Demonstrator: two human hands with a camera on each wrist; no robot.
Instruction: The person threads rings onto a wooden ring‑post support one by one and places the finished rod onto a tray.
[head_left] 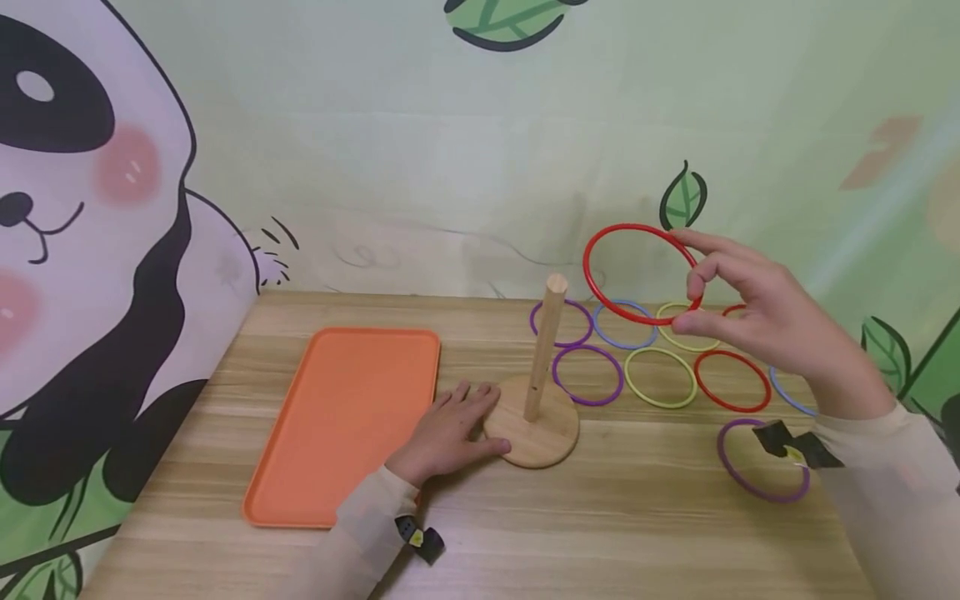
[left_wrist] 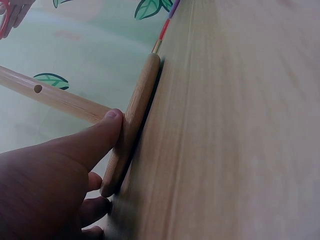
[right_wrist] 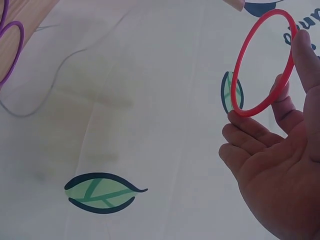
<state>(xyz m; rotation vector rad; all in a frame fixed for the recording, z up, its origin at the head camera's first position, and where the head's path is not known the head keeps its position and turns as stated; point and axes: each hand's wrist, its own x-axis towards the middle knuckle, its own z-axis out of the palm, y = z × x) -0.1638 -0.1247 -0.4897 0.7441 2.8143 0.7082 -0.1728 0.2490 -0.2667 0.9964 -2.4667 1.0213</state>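
My right hand (head_left: 772, 312) holds a red ring (head_left: 630, 226) in the air, its rim pinched between thumb and fingers, above and to the right of a wooden peg (head_left: 546, 350). In the right wrist view the same red ring (right_wrist: 234, 85) is tilted, with the fingertips against its rim. The peg stands upright on a round wooden base (head_left: 551, 442). My left hand (head_left: 450, 433) rests at the base's left side, fingers fairly straight; the left wrist view shows the thumb (left_wrist: 97, 140) pressed on top near the peg's foot. No ring is around the peg.
Left of the base lies an orange tray (head_left: 352, 417). Several rings lie flat in rows toward the wall, among them a purple ring (head_left: 596, 405), a yellow-green ring (head_left: 663, 407) and a red one (head_left: 742, 410). Another purple ring (head_left: 780, 500) lies nearer, by the right sleeve.
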